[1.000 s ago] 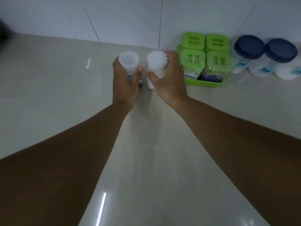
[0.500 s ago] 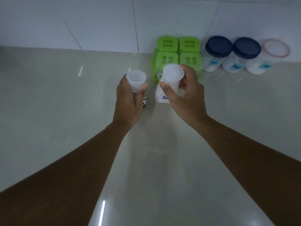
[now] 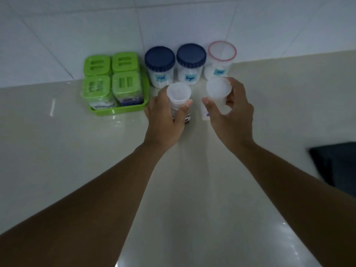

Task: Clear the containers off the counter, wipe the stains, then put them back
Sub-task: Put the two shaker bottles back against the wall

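Gripping one white-capped shaker [image 3: 179, 97] each, the left hand [image 3: 163, 118] and right hand [image 3: 232, 116] hold them at the surface [image 3: 57, 141], just before the blue-lidded jars [image 3: 159, 66] along the wall; the second shaker [image 3: 217, 93] sits right.

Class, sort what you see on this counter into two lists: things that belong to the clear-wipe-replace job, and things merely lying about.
Job:
left hand gripping a clear-capped shaker
right hand around a white shaker
green tray of four green-lidded boxes
two blue-lidded jars
red-rimmed jar
counter

Lying about:
dark object at right edge
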`<action>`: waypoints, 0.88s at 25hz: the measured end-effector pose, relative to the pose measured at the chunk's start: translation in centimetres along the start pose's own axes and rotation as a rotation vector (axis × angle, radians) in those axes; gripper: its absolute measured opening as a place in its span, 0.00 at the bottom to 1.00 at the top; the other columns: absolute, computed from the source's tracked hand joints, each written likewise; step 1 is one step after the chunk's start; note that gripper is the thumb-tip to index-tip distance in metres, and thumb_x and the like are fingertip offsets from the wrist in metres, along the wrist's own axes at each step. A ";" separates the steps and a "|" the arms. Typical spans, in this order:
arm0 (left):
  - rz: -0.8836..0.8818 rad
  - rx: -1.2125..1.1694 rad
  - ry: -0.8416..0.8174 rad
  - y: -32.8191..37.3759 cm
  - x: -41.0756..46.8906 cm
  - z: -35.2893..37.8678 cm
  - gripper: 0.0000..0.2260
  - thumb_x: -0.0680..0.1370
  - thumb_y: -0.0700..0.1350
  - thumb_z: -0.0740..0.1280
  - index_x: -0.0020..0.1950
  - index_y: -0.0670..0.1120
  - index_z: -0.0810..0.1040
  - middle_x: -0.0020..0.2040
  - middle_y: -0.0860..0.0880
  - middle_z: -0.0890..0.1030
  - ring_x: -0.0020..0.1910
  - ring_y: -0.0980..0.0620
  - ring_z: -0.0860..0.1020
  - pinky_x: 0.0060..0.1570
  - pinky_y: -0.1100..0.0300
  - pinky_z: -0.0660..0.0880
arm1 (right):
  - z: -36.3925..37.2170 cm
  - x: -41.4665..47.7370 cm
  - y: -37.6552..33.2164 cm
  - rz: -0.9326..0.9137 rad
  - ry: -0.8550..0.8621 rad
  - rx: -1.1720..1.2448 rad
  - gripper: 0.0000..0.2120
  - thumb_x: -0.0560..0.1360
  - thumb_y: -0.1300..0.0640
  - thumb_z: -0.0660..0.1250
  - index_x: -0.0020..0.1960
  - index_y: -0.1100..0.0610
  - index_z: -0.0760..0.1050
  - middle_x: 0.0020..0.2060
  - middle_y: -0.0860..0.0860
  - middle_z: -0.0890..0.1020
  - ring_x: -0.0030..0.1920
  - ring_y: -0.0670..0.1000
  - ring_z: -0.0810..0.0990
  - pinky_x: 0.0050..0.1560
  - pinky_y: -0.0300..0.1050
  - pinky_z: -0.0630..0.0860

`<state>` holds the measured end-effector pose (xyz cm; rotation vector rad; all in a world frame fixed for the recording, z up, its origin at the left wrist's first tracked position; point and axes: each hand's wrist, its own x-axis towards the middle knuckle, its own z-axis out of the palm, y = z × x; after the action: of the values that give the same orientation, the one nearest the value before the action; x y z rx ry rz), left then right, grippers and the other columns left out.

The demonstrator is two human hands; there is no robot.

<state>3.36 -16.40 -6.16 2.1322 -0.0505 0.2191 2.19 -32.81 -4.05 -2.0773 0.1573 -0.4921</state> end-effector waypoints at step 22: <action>0.239 0.383 -0.025 10.5 18.2 16.0 0.28 0.72 0.69 0.65 0.66 0.53 0.75 0.58 0.53 0.79 0.62 0.47 0.71 0.55 0.53 0.57 | -8.0 8.3 11.0 -0.017 0.198 -0.101 0.28 0.73 0.50 0.76 0.69 0.53 0.71 0.59 0.39 0.77 0.57 0.51 0.81 0.58 0.57 0.79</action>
<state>22.15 -34.60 -2.64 2.5098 -0.2997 0.3665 7.47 -47.51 -7.32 -2.1267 0.2861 -0.7130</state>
